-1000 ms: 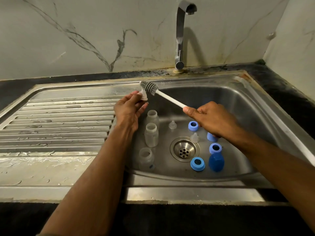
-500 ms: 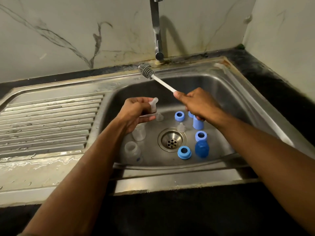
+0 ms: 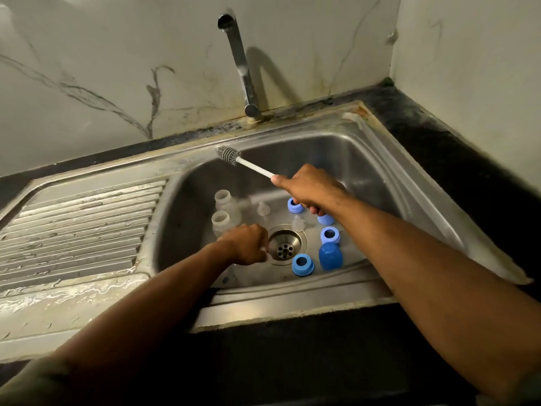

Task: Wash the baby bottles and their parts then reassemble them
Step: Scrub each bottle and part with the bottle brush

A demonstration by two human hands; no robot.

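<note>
Your right hand (image 3: 310, 190) is curled tight round the thin white handle of the bottle brush (image 3: 244, 163), holding it up over the steel sink (image 3: 380, 177). The handle runs up and away to the left of your knuckles, ending in a stubby grey head of short rubbery bristles near the back rim.

Your left hand (image 3: 248, 243) is low in the basin, knuckles up, fingers curled under; a small pale bit shows at the fingertips, but you cannot tell whether it is gripped or what it is. The two hands are well apart, the right one higher and further back.

Just beyond your left hand stand two clear bottles (image 3: 224, 212), cloudy translucent plastic, cylindrical with open threaded necks, upright and close together. Right beside the left fingertips is the round drain (image 3: 284, 248), a perforated metal strainer in a shiny ring. Between the hands sit two small clear teats (image 3: 298, 222), soft and cone-shaped.

Below your right wrist are the blue parts: screw rings (image 3: 303, 263), matte plastic with a round hole in the middle, one partly under your right fingers, and a darker blue domed cap (image 3: 330, 256), smooth and glossy, touching the ring behind it.

Left of your left forearm lies the ribbed draining board (image 3: 79, 224), wet and streaked.
</note>
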